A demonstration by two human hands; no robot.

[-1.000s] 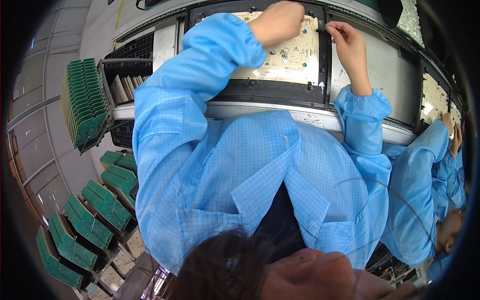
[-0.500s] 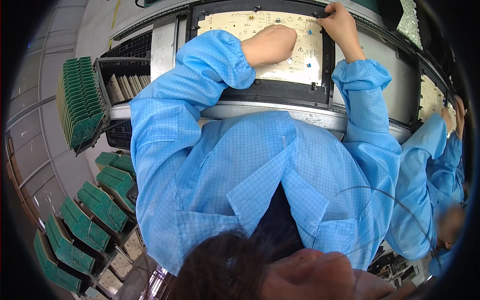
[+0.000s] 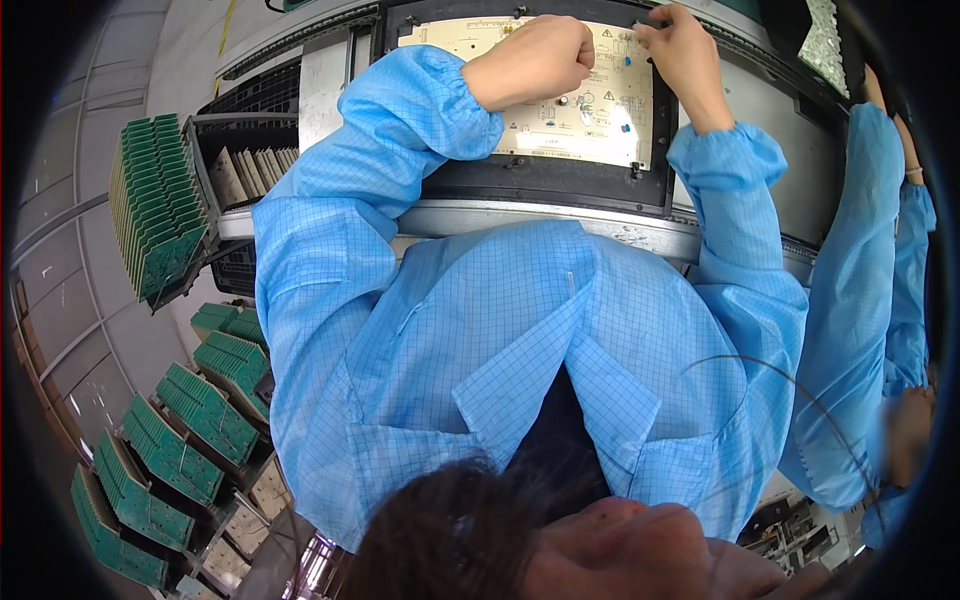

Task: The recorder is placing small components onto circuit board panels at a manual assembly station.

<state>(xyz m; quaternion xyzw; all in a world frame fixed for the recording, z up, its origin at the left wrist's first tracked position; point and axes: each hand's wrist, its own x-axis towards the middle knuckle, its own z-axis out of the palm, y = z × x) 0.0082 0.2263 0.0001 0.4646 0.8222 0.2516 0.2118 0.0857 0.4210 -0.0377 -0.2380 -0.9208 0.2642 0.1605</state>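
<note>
Circuit board (image 3: 565, 135), pale, is lying in a black frame (image 3: 560, 184), under and between the two hands. Left hand (image 3: 535, 60) is hovering over or resting on its upper middle, fingers curled together; fingertips are hidden, so can't tell if they're gripping anything. Right hand (image 3: 685, 58) is reaching to the upper right corner, thumb and forefinger bunched close; too small there to say if a part is between them. My read: small parts are being seated on the board by hand, and the next move is calling for a part being lined up with its spot and pressed straight, without nudging neighbours. Counts, going outward: one board and one frame are sitting in front; two blue components (image 3: 628, 61) are showing clearly on the board's right side, other bits too fine to count. One metal rail (image 3: 630, 225) is running along the near side. To the left, one rack (image 3: 213, 175) is holding several pale boards (image 3: 232, 178), one tall green stack (image 3: 165, 210) is standing beside it, and at least five lower green stacks (image 3: 207, 415) are trailing below. Two co-worker sleeves (image 3: 850, 270) are showing at right.
</note>
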